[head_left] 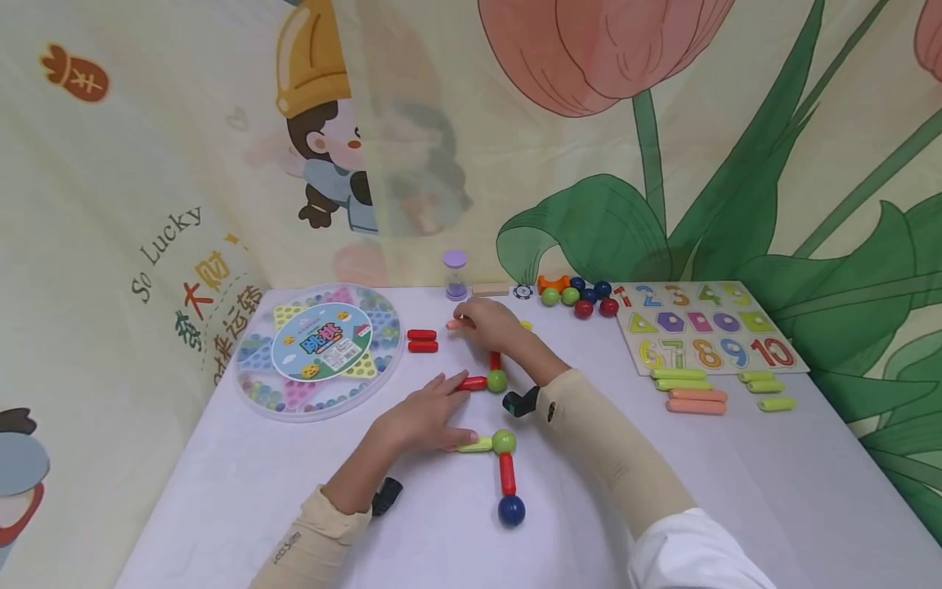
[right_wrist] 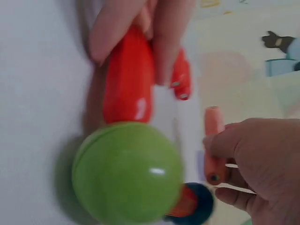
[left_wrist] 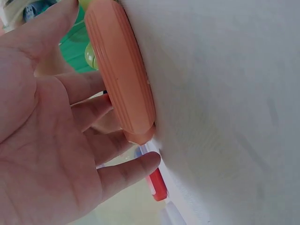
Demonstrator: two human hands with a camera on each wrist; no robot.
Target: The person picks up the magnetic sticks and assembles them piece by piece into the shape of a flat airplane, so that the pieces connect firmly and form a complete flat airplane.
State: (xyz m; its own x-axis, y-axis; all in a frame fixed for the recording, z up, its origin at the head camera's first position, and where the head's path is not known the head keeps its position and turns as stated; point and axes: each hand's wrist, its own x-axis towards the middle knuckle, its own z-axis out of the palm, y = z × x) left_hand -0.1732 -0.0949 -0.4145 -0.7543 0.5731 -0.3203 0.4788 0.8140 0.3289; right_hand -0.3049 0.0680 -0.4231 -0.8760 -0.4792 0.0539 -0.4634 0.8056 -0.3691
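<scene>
My right hand (head_left: 486, 327) pinches an orange rod (right_wrist: 214, 122) between thumb and fingers, above the table. My left hand (head_left: 427, 413) spreads its fingers low over the table. Its fingertips touch a red rod (head_left: 474, 383) joined to a green ball (head_left: 496, 380); its thumb rests by a yellow-green rod (head_left: 477, 444). In the left wrist view, a salmon rod (left_wrist: 122, 70) lies beside that palm. The yellow-green rod meets another green ball (head_left: 504, 442), from which a red rod (head_left: 507, 474) runs to a dark blue ball (head_left: 511, 510). Another blue ball (right_wrist: 204, 204) shows in the right wrist view.
Left stands a round checkers box (head_left: 393, 360), with two red rods (head_left: 423, 341) beside it. A sand timer (head_left: 455, 274) and several loose balls (head_left: 584, 309) are at the back. A number puzzle board (head_left: 684, 311) lies right, with yellow-green rods (head_left: 680, 375) and salmon rods (head_left: 697, 401) before it.
</scene>
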